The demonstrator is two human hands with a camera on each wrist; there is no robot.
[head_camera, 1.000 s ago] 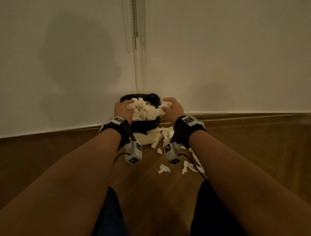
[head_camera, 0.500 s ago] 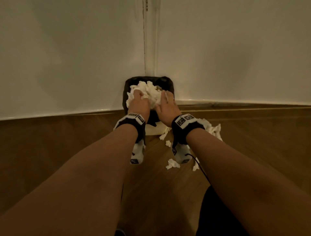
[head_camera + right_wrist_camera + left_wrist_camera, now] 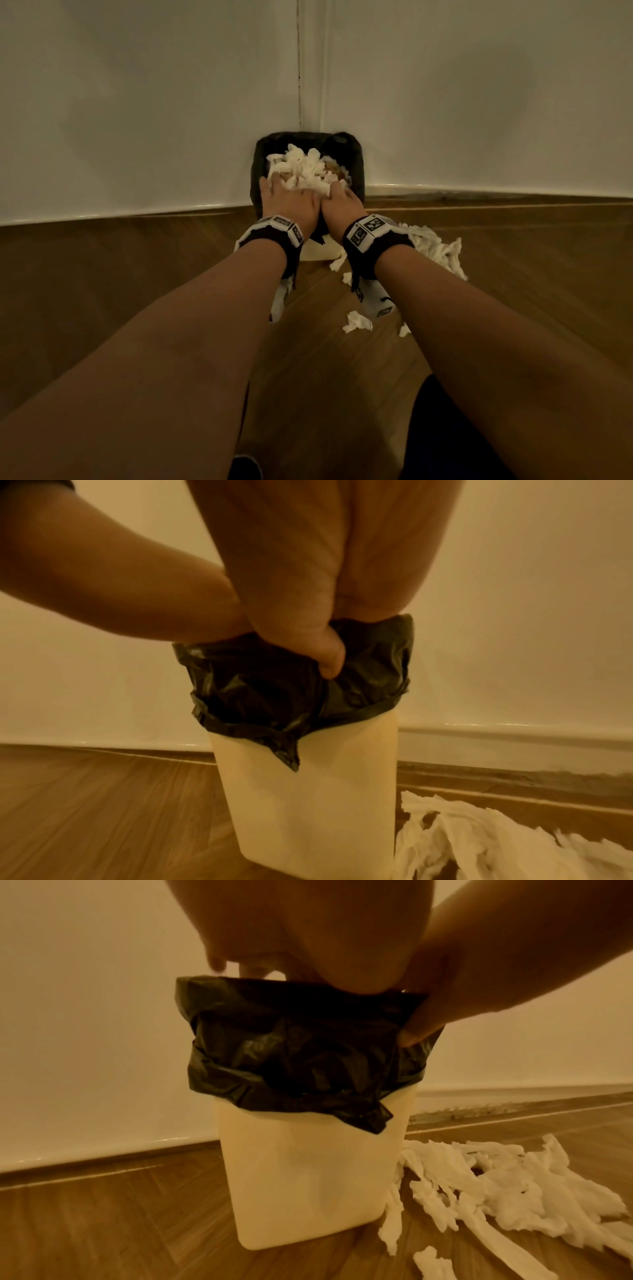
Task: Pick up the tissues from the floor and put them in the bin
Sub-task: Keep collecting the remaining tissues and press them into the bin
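A: Which parts of the scene are concealed?

B: From the head view, the fingertips of both hands sink into the heap of tissues (image 3: 303, 169) filling the bin (image 3: 356, 161), so their tips cannot be made out. The bin's cream body is mostly covered by the forearms; only its black liner (image 3: 291, 1053) rim shows. In the wrist views the bin's mouth is above the line of sight, so its contents are unseen there.

A: How does the left hand (image 3: 289, 202) lie?

B: Palm down on the heap, fingers spread and fairly straight, pressing the tissues; nothing is gripped as far as can be seen.

A: And the right hand (image 3: 342, 202)?

B: Beside the left, touching it at the thumb side, fingers extended over the heap's near edge. The right wrist view shows its thumb (image 3: 329, 653) bent down against the outside of the liner. Whether the fingers grasp any paper cannot be told.

A: Where are the remaining tissues?

B: A loose pile (image 3: 514, 1185) lies on the wooden floor (image 3: 137, 274) just right of the bin's base, with small scraps (image 3: 356, 322) nearer the person.
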